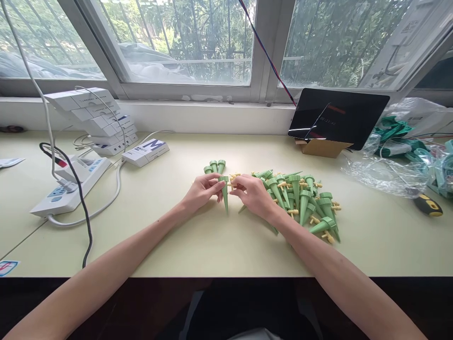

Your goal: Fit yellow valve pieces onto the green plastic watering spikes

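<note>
A green spike [225, 197] with a ribbed cap points downward between the fingers of my left hand [204, 190]. Beside it, my right hand [253, 192] pinches a small yellow valve piece [232, 178], which meets the upper part of the spike. Several green spikes [213, 165] with their caps showing lie just behind my left hand. A heap of green spikes [304, 200] mixed with yellow valve pieces is spread to the right of my right hand, partly hidden by it.
White boxes [106, 120] are stacked at the back left near a power strip [72, 189] with cables. One box [146, 152] lies apart. A tablet [338, 115] leans on cardboard at the back right. Plastic wrap [385, 174] and a yellow-black tool [428, 205] lie on the right.
</note>
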Available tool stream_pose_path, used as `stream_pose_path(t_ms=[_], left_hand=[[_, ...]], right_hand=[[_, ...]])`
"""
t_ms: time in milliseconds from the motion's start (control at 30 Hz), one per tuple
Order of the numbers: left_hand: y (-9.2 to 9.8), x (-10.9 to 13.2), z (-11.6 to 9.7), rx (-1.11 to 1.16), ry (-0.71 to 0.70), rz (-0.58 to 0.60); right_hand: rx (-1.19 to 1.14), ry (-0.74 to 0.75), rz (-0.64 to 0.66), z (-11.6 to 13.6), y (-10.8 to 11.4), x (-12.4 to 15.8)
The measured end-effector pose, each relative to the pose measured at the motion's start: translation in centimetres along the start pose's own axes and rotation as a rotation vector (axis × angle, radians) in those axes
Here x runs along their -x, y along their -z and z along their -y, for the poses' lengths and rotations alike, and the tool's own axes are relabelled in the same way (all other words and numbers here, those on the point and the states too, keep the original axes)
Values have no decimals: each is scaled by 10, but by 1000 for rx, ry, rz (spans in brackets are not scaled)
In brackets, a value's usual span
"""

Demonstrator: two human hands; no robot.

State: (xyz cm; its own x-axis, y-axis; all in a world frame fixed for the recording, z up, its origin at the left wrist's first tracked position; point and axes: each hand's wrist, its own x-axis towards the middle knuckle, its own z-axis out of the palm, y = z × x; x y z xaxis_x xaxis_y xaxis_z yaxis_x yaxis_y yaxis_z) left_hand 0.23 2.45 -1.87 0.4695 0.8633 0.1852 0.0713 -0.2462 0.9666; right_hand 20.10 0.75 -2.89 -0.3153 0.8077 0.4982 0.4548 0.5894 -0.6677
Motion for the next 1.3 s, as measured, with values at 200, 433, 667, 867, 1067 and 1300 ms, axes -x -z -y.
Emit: stream_pose_path(t_ms=[200,433,667,867,1067,1300], left_hand=[[1,-2,-2,13,-39,-7],[-3,-1,-5,54,-39,4],[-4,1,0,-42,-100,-16],[-6,2,-1,-11,-82,-6],[-5,2,-1,169,73,15],[-6,2,0,31,-65,-27]], right_hand=[[-227,-119,-49,4,2,-1],[-463,-257,-52,11,4,-3],[-535,-292,-29,12,6,-3],[-484,-242,-16,11,7,-2],[-382,-178,-15,12,7,0],[-408,-182,1,12,8,0]])
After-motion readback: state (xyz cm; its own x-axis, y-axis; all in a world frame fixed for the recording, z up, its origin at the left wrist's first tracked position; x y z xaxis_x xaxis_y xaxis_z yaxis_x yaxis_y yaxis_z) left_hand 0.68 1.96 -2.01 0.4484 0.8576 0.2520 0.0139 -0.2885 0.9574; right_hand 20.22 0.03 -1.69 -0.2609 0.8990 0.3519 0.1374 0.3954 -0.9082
